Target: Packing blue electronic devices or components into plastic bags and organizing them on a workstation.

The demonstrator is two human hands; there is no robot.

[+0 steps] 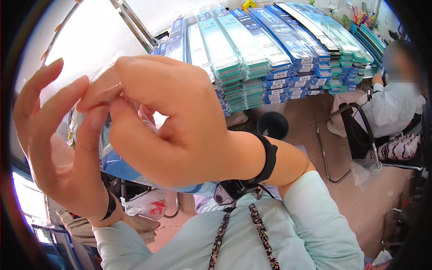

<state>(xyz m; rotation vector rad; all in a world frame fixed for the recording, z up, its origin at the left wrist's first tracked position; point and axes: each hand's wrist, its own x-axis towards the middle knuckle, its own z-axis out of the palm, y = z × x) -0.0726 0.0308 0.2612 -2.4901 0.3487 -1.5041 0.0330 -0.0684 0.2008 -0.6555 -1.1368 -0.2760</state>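
The person's right hand (180,112) pinches what may be clear film (105,92) beside the fingertips of the left hand (47,153), whose grip cannot be told. The handling looks unfinished; packages (220,40) stand stacked beyond.

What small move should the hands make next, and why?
I'd probably lower the left hand and right hand together slightly, away from the camera, without loosening the fingers. They loom large in view, their fingertips meet, and whatever may be pinched there is too hidden to make out. The right hand also covers part of the stacked flat packages behind it.
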